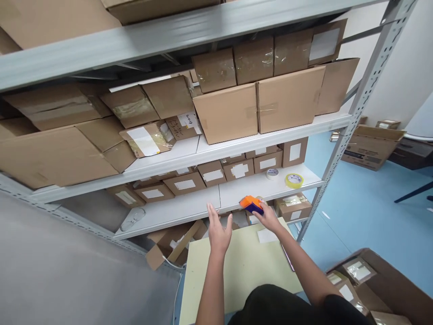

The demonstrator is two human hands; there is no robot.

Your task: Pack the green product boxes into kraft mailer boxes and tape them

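Note:
My right hand [269, 217] is closed around an orange and purple tape dispenser [252, 204], raised over the far edge of a pale yellow-green table [243, 257]. Part of a tape roll seems to show behind it. My left hand [219, 232] hovers above the table to the left, fingers stretched out and nothing in them. A white sheet of paper [267, 235] lies on the table below my right wrist. Beside my right forearm, the edge of a flat dark object [288, 258] shows; the arm hides part of it.
A grey metal rack [237, 135] holds several cardboard boxes [225, 113]. On its lower shelf lie a yellow tape roll [294, 180] and a white tape roll [272, 174]. An open carton [176, 243] stands left of the table; a large box [389, 284] of smaller boxes stands right.

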